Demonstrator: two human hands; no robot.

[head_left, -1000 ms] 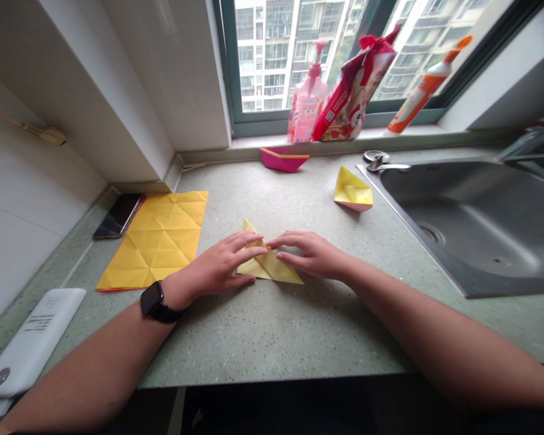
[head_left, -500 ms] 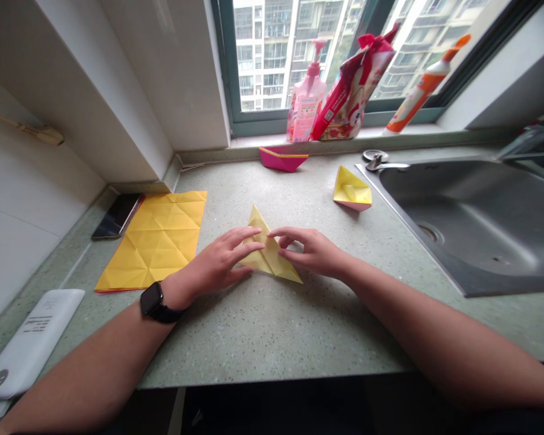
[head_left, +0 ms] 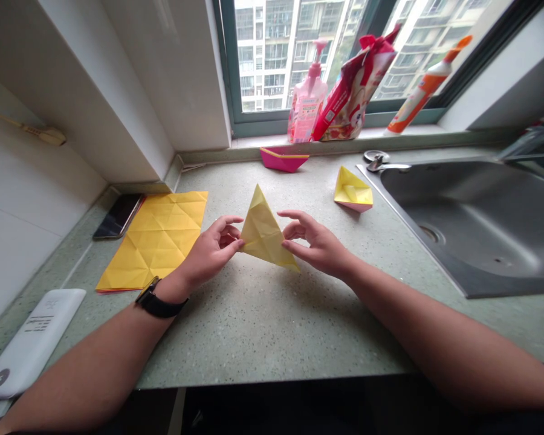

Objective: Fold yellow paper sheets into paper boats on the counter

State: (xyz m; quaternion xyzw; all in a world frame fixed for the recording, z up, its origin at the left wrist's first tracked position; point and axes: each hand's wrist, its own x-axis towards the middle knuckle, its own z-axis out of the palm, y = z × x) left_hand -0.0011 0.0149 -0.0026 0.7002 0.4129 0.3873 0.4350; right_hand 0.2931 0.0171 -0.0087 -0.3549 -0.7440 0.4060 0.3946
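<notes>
A pale yellow folded paper (head_left: 263,232), triangular with its point upward, is held between my hands above the counter. My left hand (head_left: 217,244) pinches its left edge between thumb and fingers. At the right edge, my right hand (head_left: 315,241) grips the paper with its thumb and bent fingers, the index finger stretched out above. A small flap sticks out at the paper's lower right corner. Behind it a pink paper boat (head_left: 284,160) rests near the sill, and a yellow paper boat (head_left: 353,190) with a pink underside sits by the sink.
Creased yellow sheets (head_left: 156,238) lie at the left, beside a dark phone (head_left: 118,216). A white power bank (head_left: 36,335) is nearer me. The steel sink (head_left: 476,287) borders the right. On the sill stand a pink pump bottle (head_left: 307,106), a red bag (head_left: 351,96) and an orange-white bottle (head_left: 424,93).
The folded paper has been lifted and tilted up from the counter. My hands have moved from on top of it out to its two side edges.
</notes>
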